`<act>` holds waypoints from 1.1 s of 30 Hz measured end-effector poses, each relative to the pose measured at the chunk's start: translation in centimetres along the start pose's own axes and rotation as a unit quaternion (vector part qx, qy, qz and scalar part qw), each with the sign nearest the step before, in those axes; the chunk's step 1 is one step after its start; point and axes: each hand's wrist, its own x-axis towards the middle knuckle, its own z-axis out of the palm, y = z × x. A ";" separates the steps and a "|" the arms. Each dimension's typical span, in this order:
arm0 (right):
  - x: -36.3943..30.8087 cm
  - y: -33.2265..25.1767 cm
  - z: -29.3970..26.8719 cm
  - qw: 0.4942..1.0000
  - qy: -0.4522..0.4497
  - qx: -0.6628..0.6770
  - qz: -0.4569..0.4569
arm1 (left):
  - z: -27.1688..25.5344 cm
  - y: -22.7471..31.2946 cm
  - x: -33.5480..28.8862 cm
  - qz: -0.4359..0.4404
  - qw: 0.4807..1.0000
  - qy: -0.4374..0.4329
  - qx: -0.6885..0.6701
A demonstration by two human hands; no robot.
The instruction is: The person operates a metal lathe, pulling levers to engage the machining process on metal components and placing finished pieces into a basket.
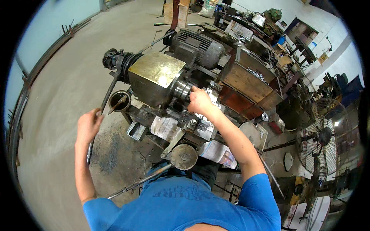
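My left hand (88, 124) is closed round a long dark lever rod (109, 92), which rises to the belt-and-pulley end of a small lathe-like machine. My right hand (201, 101) is at the bright steel spindle nose (181, 89), its fingers curled in against the end; anything small between the fingertips is hidden. Behind the spindle stands the boxy headstock (150, 86) with a shiny yellowish top plate. A round disc-shaped handle (184, 157) sits close to my body, below the greasy slide. A round pot (120, 101) with a brush-like stick in it stands left of the headstock.
A ribbed electric motor (197, 48) is mounted behind the headstock. Right of the machine stands a wooden box (250, 79) holding small metal pieces. A large caged fan (323, 137) is at the far right. Steel bars (50, 50) lie along the left wall.
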 end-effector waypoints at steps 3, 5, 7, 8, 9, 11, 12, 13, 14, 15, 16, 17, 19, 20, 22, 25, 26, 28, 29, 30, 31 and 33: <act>0.2 0.5 0.9 1.000 0.016 0.025 0.004 | -0.8 -4.1 -2.9 -0.076 0.994 -0.011 0.078; 0.2 0.5 1.3 0.998 0.041 0.037 -0.011 | -0.1 -5.5 -4.5 -0.138 0.986 -0.046 0.078; 0.6 0.5 1.4 0.996 0.034 0.086 0.015 | 1.5 -6.0 -5.3 -0.184 0.979 -0.078 -0.030; 0.8 0.4 1.3 0.993 0.027 0.112 0.024 | 2.4 -6.2 -5.7 -0.220 0.967 -0.099 -0.081; 1.2 0.4 1.2 0.981 0.030 0.182 0.062 | 3.6 -6.2 -5.6 -0.199 0.974 -0.071 -0.079; 1.6 0.4 1.1 0.977 0.063 0.189 0.074 | 5.4 -6.7 -5.2 -0.172 0.984 -0.045 0.001; 1.8 0.3 1.1 0.975 0.073 0.190 0.094 | 5.9 -7.3 -4.9 -0.161 0.985 -0.031 0.044; 1.8 0.4 1.0 0.975 0.079 0.197 0.073 | 6.2 -8.1 -4.5 -0.130 0.986 -0.036 0.099; 2.0 0.3 1.1 0.976 0.079 0.192 0.073 | 6.2 -9.3 -3.9 -0.136 0.980 -0.049 0.139; 2.1 0.3 1.1 0.976 0.079 0.188 0.075 | 5.7 -10.8 -3.0 -0.132 0.974 -0.057 0.178; 2.2 0.3 1.1 0.977 0.083 0.186 0.066 | 5.3 -12.5 -2.1 -0.134 0.964 -0.081 0.214; 2.2 0.2 1.1 0.977 0.080 0.184 0.077 | 4.2 -14.7 -0.7 -0.123 0.957 -0.042 0.259; 2.3 0.0 0.9 0.975 0.088 0.188 0.076 | 2.4 -18.6 2.6 -0.076 0.941 0.009 0.331; 2.3 -0.1 0.8 0.974 0.093 0.191 0.078 | 1.9 -20.1 3.8 -0.035 0.929 0.045 0.366; 2.1 -0.3 0.3 0.981 0.091 0.159 0.069 | 1.8 -21.9 4.3 -0.035 0.938 0.003 0.346; 0.5 -0.2 -0.7 0.983 0.082 0.150 0.069 | 3.8 -21.0 4.1 -0.080 0.966 0.082 0.232; -0.5 0.0 -1.0 0.974 0.129 0.179 0.041 | 5.3 -19.8 3.8 -0.052 0.971 0.190 0.133; -3.2 0.9 -1.6 0.943 0.235 0.234 -0.017 | 9.6 -16.5 2.5 0.032 0.925 0.367 0.095; -5.2 1.7 -1.9 0.942 0.248 0.226 -0.021 | 12.7 -14.3 1.5 -0.001 0.913 0.393 -0.107; -7.1 2.3 -1.9 0.937 0.273 0.217 -0.005 | 16.3 -12.0 0.7 -0.123 0.921 0.291 -0.229; -9.2 3.2 -2.1 0.933 0.269 0.237 0.025 | 19.0 -10.4 0.1 -0.165 0.962 0.044 -0.211; -13.8 4.8 -1.8 0.926 0.265 0.253 0.087 | 24.4 -7.5 -0.8 -0.169 0.966 -0.171 -0.094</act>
